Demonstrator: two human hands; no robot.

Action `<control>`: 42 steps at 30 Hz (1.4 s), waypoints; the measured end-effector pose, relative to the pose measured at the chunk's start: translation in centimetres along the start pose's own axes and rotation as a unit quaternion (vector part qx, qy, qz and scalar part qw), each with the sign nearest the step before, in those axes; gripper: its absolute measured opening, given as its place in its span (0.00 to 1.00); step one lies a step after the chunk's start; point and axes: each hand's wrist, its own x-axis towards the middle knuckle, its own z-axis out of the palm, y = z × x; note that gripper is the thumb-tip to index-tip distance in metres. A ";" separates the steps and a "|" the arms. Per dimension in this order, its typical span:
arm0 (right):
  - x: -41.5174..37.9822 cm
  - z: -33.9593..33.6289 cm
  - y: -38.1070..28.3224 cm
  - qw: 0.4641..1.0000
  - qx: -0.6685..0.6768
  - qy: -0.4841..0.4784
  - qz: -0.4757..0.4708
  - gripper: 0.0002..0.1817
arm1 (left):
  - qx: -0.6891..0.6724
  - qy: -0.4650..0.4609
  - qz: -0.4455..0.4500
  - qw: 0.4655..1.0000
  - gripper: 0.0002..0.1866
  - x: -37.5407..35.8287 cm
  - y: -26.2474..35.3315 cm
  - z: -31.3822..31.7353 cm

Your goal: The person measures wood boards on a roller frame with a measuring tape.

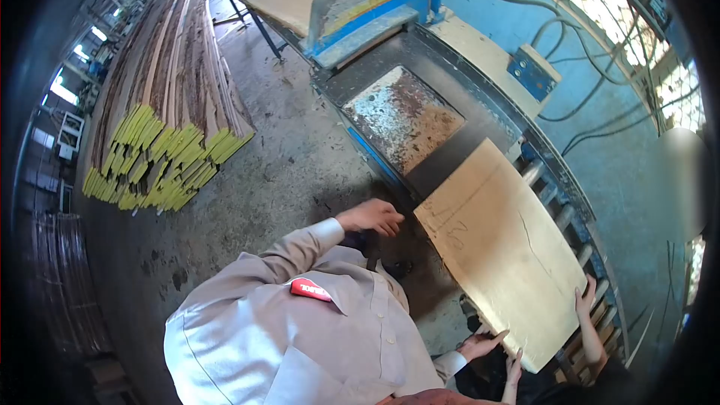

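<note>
A thick wide wooden board (504, 251) with handwritten marks and a long crack lies slanted at the end of the machine bed. My right hand (480, 345) grips the board's near lower edge, thumb over the top, fingers partly hidden beneath. My left hand (371, 217) hangs in the air beside the board's far corner, apart from it, fingers loosely bent and nothing visible in them. A co-worker's hand (512, 371) touches the board's bottom end, and the same person's other hand (587, 301) holds its right edge.
Ahead stands a blue saw-like machine (375, 4) with a dusty guard and a sawdust-covered plate (405, 116). Metal rollers (566, 217) run along the board's right. A large stack of planks with yellow-painted ends (161, 150) lies on the concrete floor (277, 135) at left. Cables hang on the wall.
</note>
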 end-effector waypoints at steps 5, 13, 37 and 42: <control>4.5 -5.9 2.8 0.997 0.077 -0.018 0.028 0.36 | -0.150 0.092 0.350 0.920 0.25 -4.1 -0.3 -13.5; 4.8 0.2 -0.4 0.993 -0.018 0.018 -0.119 0.35 | -0.369 0.363 0.289 0.805 0.20 -1.5 8.2 -34.0; -12.3 10.7 27.4 0.987 -0.109 -0.006 0.116 0.26 | -0.230 0.331 0.187 0.896 0.17 10.1 15.5 -50.4; -14.9 19.1 24.8 0.986 -0.154 -0.049 0.050 0.27 | -0.192 0.382 0.201 0.881 0.12 11.5 16.6 -49.5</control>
